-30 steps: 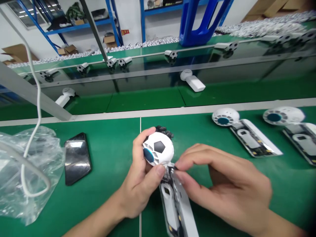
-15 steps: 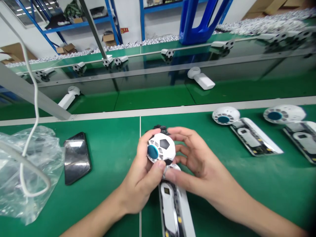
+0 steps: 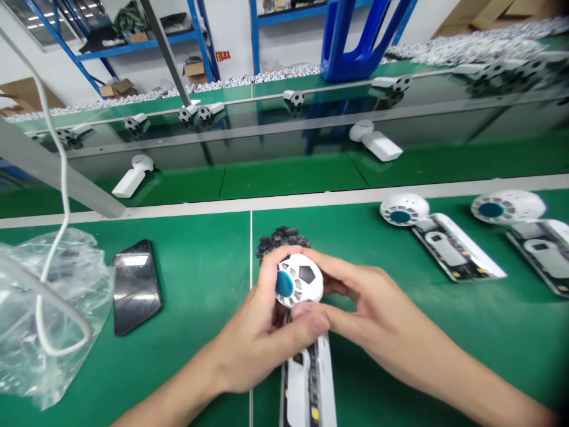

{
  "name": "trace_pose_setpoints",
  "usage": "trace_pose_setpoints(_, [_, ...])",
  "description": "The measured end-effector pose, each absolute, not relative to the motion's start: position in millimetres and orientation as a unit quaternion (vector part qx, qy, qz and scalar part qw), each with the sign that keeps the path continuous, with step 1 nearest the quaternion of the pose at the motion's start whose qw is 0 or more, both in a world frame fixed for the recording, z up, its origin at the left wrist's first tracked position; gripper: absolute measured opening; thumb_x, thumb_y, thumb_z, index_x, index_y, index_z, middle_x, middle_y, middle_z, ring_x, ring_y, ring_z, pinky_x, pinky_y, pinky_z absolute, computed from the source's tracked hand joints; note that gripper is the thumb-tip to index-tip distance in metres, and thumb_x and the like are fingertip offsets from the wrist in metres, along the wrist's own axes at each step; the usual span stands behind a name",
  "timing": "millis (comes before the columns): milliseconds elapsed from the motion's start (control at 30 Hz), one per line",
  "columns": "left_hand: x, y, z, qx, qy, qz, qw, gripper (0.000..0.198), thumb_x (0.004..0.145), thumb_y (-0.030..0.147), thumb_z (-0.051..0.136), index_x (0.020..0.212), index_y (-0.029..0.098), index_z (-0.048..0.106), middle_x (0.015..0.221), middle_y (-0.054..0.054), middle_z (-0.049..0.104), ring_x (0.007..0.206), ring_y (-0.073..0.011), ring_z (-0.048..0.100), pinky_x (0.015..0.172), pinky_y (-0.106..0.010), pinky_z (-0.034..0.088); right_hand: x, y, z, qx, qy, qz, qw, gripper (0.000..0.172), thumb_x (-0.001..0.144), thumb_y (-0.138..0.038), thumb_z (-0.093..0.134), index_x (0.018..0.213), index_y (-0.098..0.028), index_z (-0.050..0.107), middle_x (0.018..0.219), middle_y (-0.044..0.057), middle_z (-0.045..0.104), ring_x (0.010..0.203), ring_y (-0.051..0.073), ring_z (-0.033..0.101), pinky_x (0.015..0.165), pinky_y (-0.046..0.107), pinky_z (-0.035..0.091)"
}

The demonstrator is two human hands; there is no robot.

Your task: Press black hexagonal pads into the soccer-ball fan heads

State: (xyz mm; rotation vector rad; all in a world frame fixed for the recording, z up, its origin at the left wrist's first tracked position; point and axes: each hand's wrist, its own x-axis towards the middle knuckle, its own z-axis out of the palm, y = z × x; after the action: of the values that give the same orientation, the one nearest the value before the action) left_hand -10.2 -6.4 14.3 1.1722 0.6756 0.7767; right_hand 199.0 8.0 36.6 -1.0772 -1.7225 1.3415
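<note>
Soccer-ball fan head, blue hub facing left, pressed between left hand, right hand.

The fan head is a small white ball, made like a football, with a black pentagon on its shell and a round blue cap inside a ring of slots. The blue cap faces to the left and a little up. The left hand holds the ball from the left side, and the right hand holds it from the right. Below it is the handle, a long white body with an open front, a dark strip and small yellow marks. It points toward the person. The thumbs hide the place between head and handle, so I cannot tell if they are joined.
</note>
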Motion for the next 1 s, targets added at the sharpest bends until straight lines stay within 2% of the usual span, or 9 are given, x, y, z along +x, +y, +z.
trace_pose_setpoints(300, [-11.3, -10.2, 18.8, 0.594, 0.383, 0.323, 0.629, 0.060, 0.109, 0.048, 0.068, 0.160, 0.043, 0.036, 0.125, -0.006, 0.071, 0.111, -0.0285, 0.072, 0.110, -0.056, 0.060, 193.8, 5.9, 22.5, -0.404, -0.716, 0.433, 0.370, 0.049, 0.102, -0.024, 0.075, 0.149, -0.036, 0.071, 0.125, 0.000, 0.086, 0.096, 0.023, 0.085, 0.079, 0.031, 0.072])
trace_pose_setpoints(467, [-12.7, -4.0, 17.3, 0.610, 0.366, 0.468, 0.524, 0.069, 0.110, 0.038, 0.068, 0.165, 0.051, 0.029, 0.140, -0.005, 0.059, 0.101, -0.0224, 0.069, 0.089, -0.042, 0.063, 210.4, 58.2, 62.5, -0.319, -0.838, 0.269, 0.352, 0.062, 0.101, -0.035, 0.083, 0.159, -0.031, 0.062, 0.151, 0.005, 0.074, 0.134, 0.030, 0.074, 0.112, 0.042, 0.064])
trace_pose_setpoints(600, [-17.7, 6.7, 9.4, 0.594, 0.406, 0.584, 0.375, 0.054, 0.111, 0.030, 0.064, 0.160, 0.041, 0.044, 0.131, -0.005, 0.055, 0.094, -0.0176, 0.066, 0.086, -0.036, 0.057, 224.7, 155.4, 97.4, -0.316, -0.881, 0.111, 0.334, 0.075, 0.091, -0.027, 0.092, 0.158, -0.027, 0.060, 0.165, 0.006, 0.061, 0.146, 0.028, 0.064, 0.119, 0.038, 0.058])
trace_pose_setpoints(667, [-19.6, 9.5, 3.0, 0.649, 0.420, 0.537, 0.337, 0.054, 0.110, 0.024, 0.063, 0.159, 0.038, 0.045, 0.127, -0.005, 0.054, 0.091, -0.0162, 0.064, 0.085, -0.035, 0.055, 227.9, 202.1, 92.2, -0.329, -0.907, 0.051, 0.258, 0.074, 0.093, -0.016, 0.086, 0.161, -0.025, 0.058, 0.169, 0.009, 0.056, 0.160, 0.029, 0.049, 0.128, 0.041, 0.048])
trace_pose_setpoints(800, [-19.0, 7.8, -5.7, 0.772, 0.407, 0.372, 0.316, 0.047, 0.110, 0.019, 0.059, 0.153, 0.033, 0.049, 0.121, -0.006, 0.057, 0.089, -0.0173, 0.065, 0.082, -0.036, 0.057, 237.5, 262.4, 56.1, -0.372, -0.917, 0.070, 0.130, 0.066, 0.080, -0.018, 0.098, 0.142, -0.021, 0.074, 0.150, 0.011, 0.074, 0.136, 0.029, 0.071, 0.117, 0.047, 0.057])
trace_pose_setpoints(900, [-16.8, 5.7, -5.3, 0.811, 0.386, 0.323, 0.298, 0.031, 0.110, 0.019, 0.055, 0.140, 0.026, 0.057, 0.116, -0.007, 0.063, 0.081, -0.0170, 0.065, 0.075, -0.035, 0.057, 270.3, 282.8, 47.6, -0.433, -0.886, 0.064, 0.154, 0.032, 0.110, -0.035, 0.068, 0.132, -0.013, 0.077, 0.148, 0.012, 0.072, 0.122, 0.025, 0.076, 0.109, 0.047, 0.061])
trace_pose_setpoints(933, [-16.1, 5.6, -4.4, 0.817, 0.379, 0.318, 0.294, 0.027, 0.110, 0.019, 0.054, 0.136, 0.025, 0.059, 0.115, -0.007, 0.065, 0.079, -0.0170, 0.065, 0.073, -0.034, 0.057, 287.0, 286.5, 50.0, -0.467, -0.865, 0.051, 0.174, 0.062, 0.118, -0.042, 0.030, 0.132, -0.001, 0.075, 0.154, 0.008, 0.065, 0.121, 0.028, 0.075, 0.107, 0.043, 0.056])
trace_pose_setpoints(967, [-15.4, 5.9, -3.5, 0.821, 0.376, 0.313, 0.293, 0.024, 0.110, 0.019, 0.054, 0.133, 0.023, 0.061, 0.113, -0.007, 0.067, 0.078, -0.0173, 0.065, 0.072, -0.034, 0.058, 305.4, 288.6, 53.6, -0.506, -0.838, 0.039, 0.200, 0.053, 0.120, -0.046, 0.041, 0.135, -0.007, 0.073, 0.154, 0.012, 0.063, 0.123, 0.026, 0.073, 0.105, 0.042, 0.061])
trace_pose_setpoints(1000, [-14.9, 6.4, -2.6, 0.823, 0.377, 0.308, 0.292, 0.023, 0.110, 0.019, 0.053, 0.131, 0.022, 0.063, 0.111, -0.008, 0.069, 0.078, -0.0178, 0.066, 0.071, -0.034, 0.058, 324.0, 289.0, 57.2, -0.538, -0.815, 0.029, 0.213, 0.076, 0.118, -0.045, 0.019, 0.133, 0.006, 0.073, 0.161, 0.012, 0.053, 0.121, 0.025, 0.072, 0.101, 0.032, 0.056])
